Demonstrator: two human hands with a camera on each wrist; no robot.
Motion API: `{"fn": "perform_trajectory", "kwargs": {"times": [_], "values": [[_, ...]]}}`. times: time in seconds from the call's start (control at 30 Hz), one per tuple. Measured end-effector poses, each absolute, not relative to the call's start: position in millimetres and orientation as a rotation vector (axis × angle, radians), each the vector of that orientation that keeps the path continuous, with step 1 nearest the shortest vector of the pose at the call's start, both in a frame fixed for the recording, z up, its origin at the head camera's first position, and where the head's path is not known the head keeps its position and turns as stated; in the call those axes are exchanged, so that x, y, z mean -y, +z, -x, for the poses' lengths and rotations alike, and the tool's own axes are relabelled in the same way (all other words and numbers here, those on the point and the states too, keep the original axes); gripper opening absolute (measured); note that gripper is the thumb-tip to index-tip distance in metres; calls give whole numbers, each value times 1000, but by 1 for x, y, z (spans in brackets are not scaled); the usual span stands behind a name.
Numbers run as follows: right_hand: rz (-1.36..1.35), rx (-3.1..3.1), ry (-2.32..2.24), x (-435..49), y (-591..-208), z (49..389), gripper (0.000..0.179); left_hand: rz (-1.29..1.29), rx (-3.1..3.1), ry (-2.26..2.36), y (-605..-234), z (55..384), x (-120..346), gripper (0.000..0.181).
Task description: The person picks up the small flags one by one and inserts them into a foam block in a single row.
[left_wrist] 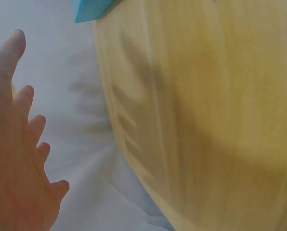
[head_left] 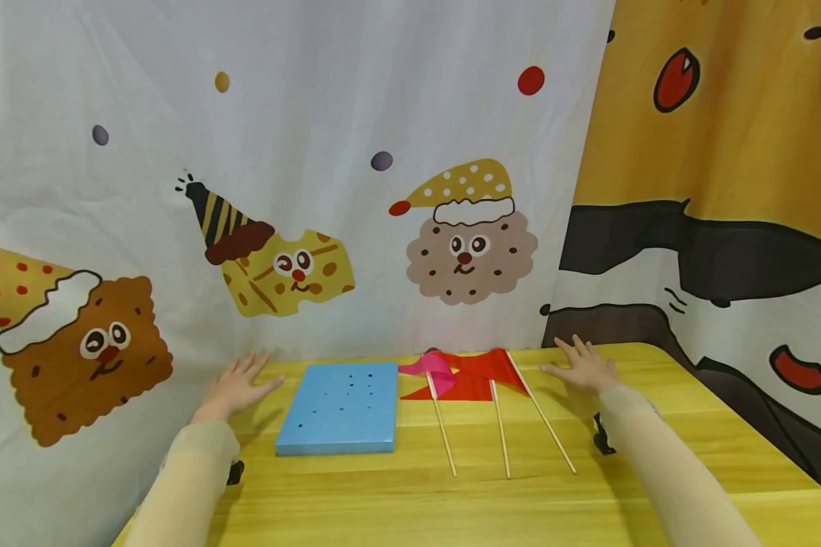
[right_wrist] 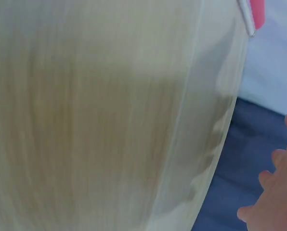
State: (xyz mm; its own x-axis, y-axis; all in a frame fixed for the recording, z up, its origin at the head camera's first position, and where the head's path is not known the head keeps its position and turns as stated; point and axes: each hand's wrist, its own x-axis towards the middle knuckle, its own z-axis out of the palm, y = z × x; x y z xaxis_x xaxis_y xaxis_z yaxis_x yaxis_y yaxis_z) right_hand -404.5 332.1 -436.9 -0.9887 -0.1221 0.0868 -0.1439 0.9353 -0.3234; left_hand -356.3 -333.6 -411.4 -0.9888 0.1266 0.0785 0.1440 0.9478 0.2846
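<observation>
My left hand [head_left: 235, 387] is held with spread fingers to the left of a blue square block [head_left: 345, 410] whose top has several small holes. In the left wrist view that hand [left_wrist: 23, 144] holds nothing, and a corner of the block [left_wrist: 89, 8] shows at the top. To the block's right lie three small flags on thin wooden sticks: a pink flag [head_left: 439, 372], a red flag [head_left: 475, 387] and another red flag [head_left: 502, 366], partly overlapping. Right of them my right hand [head_left: 584, 367] has its fingers spread, and in the right wrist view this hand [right_wrist: 276, 192] holds nothing.
Everything lies on a wood-grain table [head_left: 410, 509]. A white curtain [head_left: 315, 114] printed with cartoon biscuits and cheese hangs directly behind its far edge. An orange, black and white printed curtain [head_left: 746, 152] hangs at the right.
</observation>
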Motion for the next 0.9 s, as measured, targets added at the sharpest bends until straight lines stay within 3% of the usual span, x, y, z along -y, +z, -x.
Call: {"fn": "perform_trajectory", "kwargs": {"times": [0.23, 0.57, 0.9], "values": [[-371, 2888, 717, -295, -431, 402, 80, 217, 3012, -494, -421, 350, 338, 83], [-486, 2597, 1091, -222, -439, 386, 31, 270, 2934, -893, -436, 339, 331, 79], [-458, 2654, 1370, -165, -439, 375, 29, 206, 2819, -1291, -437, 334, 319, 74]]}}
